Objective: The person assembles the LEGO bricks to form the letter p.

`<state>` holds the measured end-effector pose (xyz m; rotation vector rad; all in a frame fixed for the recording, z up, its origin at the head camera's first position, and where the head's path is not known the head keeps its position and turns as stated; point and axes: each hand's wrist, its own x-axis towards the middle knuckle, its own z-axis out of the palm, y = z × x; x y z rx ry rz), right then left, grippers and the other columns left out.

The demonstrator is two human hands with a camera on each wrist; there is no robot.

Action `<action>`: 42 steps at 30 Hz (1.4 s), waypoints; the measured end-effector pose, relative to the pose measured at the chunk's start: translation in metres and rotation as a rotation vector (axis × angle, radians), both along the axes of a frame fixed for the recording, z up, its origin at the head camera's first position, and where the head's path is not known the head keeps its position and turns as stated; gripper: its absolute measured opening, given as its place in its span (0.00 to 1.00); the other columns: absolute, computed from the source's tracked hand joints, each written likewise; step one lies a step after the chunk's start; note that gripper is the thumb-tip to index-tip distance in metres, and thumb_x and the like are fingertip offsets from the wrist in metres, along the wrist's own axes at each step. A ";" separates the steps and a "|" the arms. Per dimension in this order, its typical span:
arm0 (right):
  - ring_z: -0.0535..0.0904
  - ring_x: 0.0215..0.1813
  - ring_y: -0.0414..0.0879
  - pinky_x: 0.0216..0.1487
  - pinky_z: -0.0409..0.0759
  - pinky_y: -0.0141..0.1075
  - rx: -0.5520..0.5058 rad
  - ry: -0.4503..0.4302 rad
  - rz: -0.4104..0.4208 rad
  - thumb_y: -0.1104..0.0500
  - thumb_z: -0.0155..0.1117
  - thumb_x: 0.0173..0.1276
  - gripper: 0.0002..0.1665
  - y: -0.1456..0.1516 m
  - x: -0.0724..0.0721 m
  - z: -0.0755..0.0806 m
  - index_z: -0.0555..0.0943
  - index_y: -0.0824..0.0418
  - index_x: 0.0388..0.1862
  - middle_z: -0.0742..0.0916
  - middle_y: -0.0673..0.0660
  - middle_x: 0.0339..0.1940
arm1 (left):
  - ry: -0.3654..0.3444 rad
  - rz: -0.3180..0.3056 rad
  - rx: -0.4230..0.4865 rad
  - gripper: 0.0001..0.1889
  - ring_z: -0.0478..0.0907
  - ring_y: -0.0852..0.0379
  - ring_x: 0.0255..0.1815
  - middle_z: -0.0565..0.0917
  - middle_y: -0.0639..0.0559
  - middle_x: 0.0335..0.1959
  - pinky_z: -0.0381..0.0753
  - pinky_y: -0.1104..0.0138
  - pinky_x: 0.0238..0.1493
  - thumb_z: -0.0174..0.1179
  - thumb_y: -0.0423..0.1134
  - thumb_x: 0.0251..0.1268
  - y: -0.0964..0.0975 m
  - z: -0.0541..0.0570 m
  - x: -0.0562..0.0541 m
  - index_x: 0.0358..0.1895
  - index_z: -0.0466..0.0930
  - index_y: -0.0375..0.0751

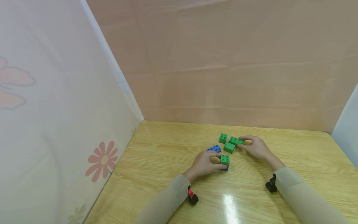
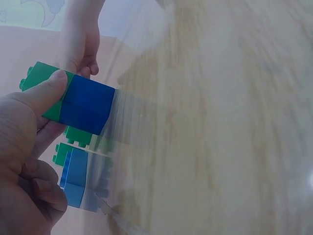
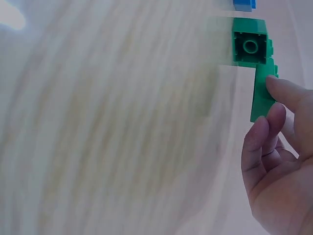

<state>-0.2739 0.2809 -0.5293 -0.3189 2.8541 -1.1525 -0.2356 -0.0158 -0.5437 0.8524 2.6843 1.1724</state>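
Left hand (image 1: 205, 163), lower centre of the head frame: thumb and fingers pinch a two-block stack from opposite sides, a green cube (image 1: 225, 159) set on a blue cube (image 2: 88, 104). The stack is upright, blue part lowermost. Right hand (image 1: 257, 147), right of centre: thumb and forefinger pinch the right end of a long green block (image 1: 234, 140), studs up; in the right wrist view the remaining fingers are curled. At the left end of that block lies a tipped green block (image 1: 229, 147), its hollow underside facing the right wrist camera; whether the two touch cannot be determined. A small green block (image 1: 223, 138) stands studs up, just above and left of these in the head frame. A blue block (image 1: 214, 148), studs up, lies lower left of it, partly hidden behind the left hand. All are on a wooden table (image 1: 167, 143); a pinkish sheet (image 1: 223, 62) fills the upper frame behind.
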 end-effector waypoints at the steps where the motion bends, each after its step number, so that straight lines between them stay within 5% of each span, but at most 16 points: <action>1: 0.78 0.62 0.70 0.50 0.81 0.59 -0.010 -0.003 -0.001 0.45 0.68 0.76 0.32 0.000 0.001 0.002 0.78 0.62 0.70 0.75 0.72 0.71 | 0.002 -0.001 -0.001 0.22 0.77 0.69 0.60 0.84 0.75 0.50 0.76 0.68 0.59 0.72 0.62 0.61 0.000 0.000 0.000 0.53 0.89 0.58; 6: 0.84 0.42 0.55 0.31 0.78 0.41 -0.023 0.000 -0.001 0.43 0.67 0.75 0.34 0.001 0.006 0.012 0.77 0.61 0.71 0.77 0.70 0.70 | 0.000 -0.003 0.003 0.21 0.77 0.69 0.60 0.84 0.75 0.50 0.76 0.68 0.59 0.73 0.61 0.61 -0.001 0.001 0.000 0.53 0.89 0.57; 12: 0.67 0.16 0.43 0.16 0.69 0.38 -0.021 0.049 0.013 0.43 0.67 0.75 0.32 -0.001 0.013 0.026 0.78 0.60 0.70 0.81 0.68 0.64 | 0.003 -0.003 0.009 0.21 0.77 0.70 0.58 0.85 0.75 0.48 0.76 0.69 0.59 0.73 0.60 0.61 -0.002 0.000 0.000 0.54 0.89 0.57; 16: 0.65 0.15 0.42 0.15 0.67 0.37 -0.026 0.074 0.022 0.44 0.68 0.75 0.32 -0.003 0.021 0.036 0.78 0.61 0.69 0.81 0.67 0.62 | 0.008 -0.006 0.014 0.21 0.77 0.71 0.57 0.84 0.75 0.48 0.76 0.69 0.58 0.73 0.60 0.61 -0.002 0.000 0.000 0.54 0.89 0.56; 22: 0.65 0.15 0.43 0.16 0.67 0.37 -0.025 0.114 0.041 0.43 0.69 0.74 0.31 -0.009 0.032 0.048 0.80 0.58 0.68 0.81 0.59 0.39 | -0.007 0.002 0.016 0.21 0.77 0.70 0.57 0.84 0.76 0.46 0.76 0.69 0.57 0.74 0.59 0.60 -0.002 0.000 0.001 0.53 0.89 0.57; 28: 0.68 0.18 0.42 0.18 0.69 0.36 -0.043 0.184 0.094 0.47 0.70 0.74 0.27 -0.015 0.042 0.054 0.81 0.57 0.66 0.83 0.58 0.56 | -0.004 -0.002 0.025 0.20 0.78 0.71 0.56 0.84 0.76 0.46 0.76 0.70 0.57 0.74 0.59 0.60 -0.002 -0.001 0.001 0.52 0.89 0.57; 42: 0.69 0.21 0.38 0.21 0.71 0.33 -0.086 0.306 0.218 0.58 0.74 0.70 0.21 -0.026 0.065 0.048 0.84 0.56 0.61 0.85 0.50 0.51 | 0.009 -0.013 0.046 0.19 0.78 0.70 0.55 0.84 0.76 0.45 0.76 0.70 0.55 0.75 0.58 0.60 0.000 -0.001 0.000 0.52 0.90 0.57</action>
